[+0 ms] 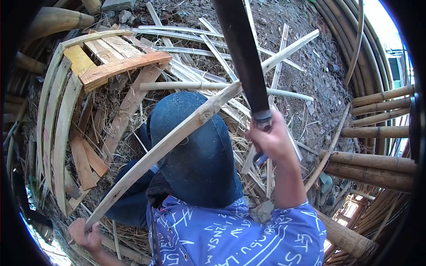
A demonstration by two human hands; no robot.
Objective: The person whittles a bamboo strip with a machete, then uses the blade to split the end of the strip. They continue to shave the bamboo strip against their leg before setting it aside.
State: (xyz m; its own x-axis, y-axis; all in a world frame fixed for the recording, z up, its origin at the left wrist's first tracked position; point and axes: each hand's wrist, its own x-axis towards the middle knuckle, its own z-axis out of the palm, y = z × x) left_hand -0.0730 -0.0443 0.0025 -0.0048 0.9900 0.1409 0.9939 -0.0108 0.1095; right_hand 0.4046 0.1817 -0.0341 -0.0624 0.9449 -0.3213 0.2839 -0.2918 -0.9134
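Note:
A long, pale wooden strip (164, 148) runs slantwise over my bent, denim-covered knee (191, 170). Its near end is in my left hand (88, 237), the thumb and fingers closed round it. My right hand (274, 136) grips the handle of a machete (242, 53), whose dark, broad blade points up and away from me. In this view the blade crosses in front of the strip's far part, just beyond the knee. The strip's far end shows again to the right of the blade.
Split bamboo strips (191, 73) and shavings litter the ground ahead. A small wooden stool or frame (126, 68) stands at the left, with curved slats (66, 137) and loose boards (82, 164) beside it. Bamboo poles (372, 168) are stacked at the right.

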